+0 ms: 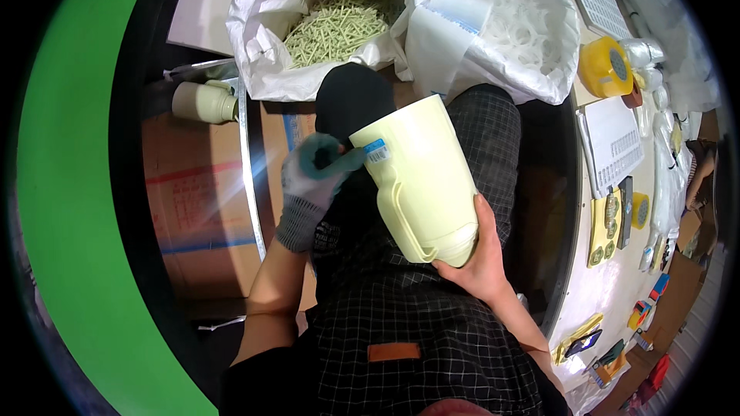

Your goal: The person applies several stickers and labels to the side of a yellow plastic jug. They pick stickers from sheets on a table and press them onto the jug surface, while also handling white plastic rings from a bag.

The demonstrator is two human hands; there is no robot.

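Over the seated person's lap, the pale yellow vessel (432, 169) is held tilted, its broad end pointing up toward the left and its narrower end down toward the right. The bare right hand (482, 262) has its grip wrapped about that lower end, fingers along the side and thumb underneath, so it carries the vessel. The gloved left hand (312, 173) is blurred, its fingertips right at the edge of a blue and white label (377, 151) near the broad end; I cannot tell whether that grip is pinching anything or only brushing the surface.

As far as I can judge, most of the work on this piece looks done: the label sits on the wall and the handle (405, 227) is in place down the side. What seems left is the close handling at the label, though whether it is fully pressed down I cannot make out.

A similar second vessel (202, 102) lies on its side at the left, out of both hands. Ahead stand a sack of pale sticks (254, 23) and a sack of clear rings (520, 81), with the cluttered desk (578, 285) to the right.
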